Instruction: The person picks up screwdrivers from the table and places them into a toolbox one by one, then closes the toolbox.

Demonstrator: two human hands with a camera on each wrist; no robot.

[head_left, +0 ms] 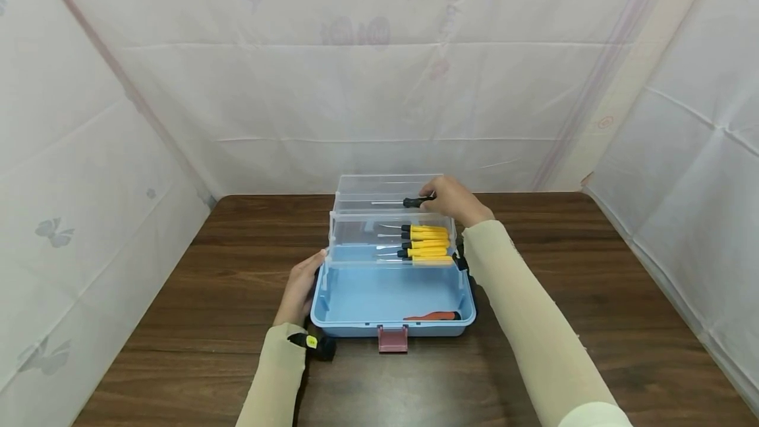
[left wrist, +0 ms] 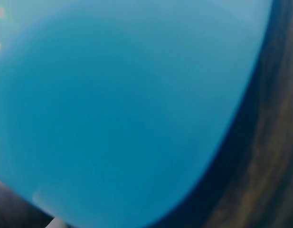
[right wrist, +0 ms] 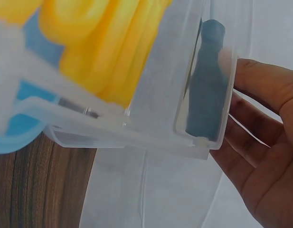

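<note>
Left hand (head_left: 299,285) sat flat against the left wall of the light blue toolbox (head_left: 391,298), fingers fairly straight and pressing on it, not curled round anything. Left wrist view was nearly all out-of-focus blue plastic (left wrist: 113,109) with a strip of the dark wooden desk (left wrist: 274,156) down the right edge, so nothing more about the fingers from there.

Toolbox stood open in the middle of the desk (head_left: 196,321), pink latch (head_left: 393,339) at its front edge. Bottom compartment held just an orange-handled screwdriver (head_left: 433,315) lying along the front wall near the right corner. Above that, two clear trays fanned out toward the back. Nearer tray (head_left: 356,242) had a row of yellow-handled screwdrivers (head_left: 425,242) lying side by side, shafts pointing left.

Farther tray (head_left: 367,193) held a black-handled screwdriver (head_left: 418,201), shaft pointing left as well. Right hand (head_left: 453,199) was at the handle end, fingers curled at it, looked like a grip on the handle. In the right wrist view, handle (right wrist: 205,85) showed dark through the clear tray wall, with the right hand's (right wrist: 262,142) fingers just beside that wall; actual contact hard to make out there. Yellow handles (right wrist: 103,42) blurred across the top left.
</note>
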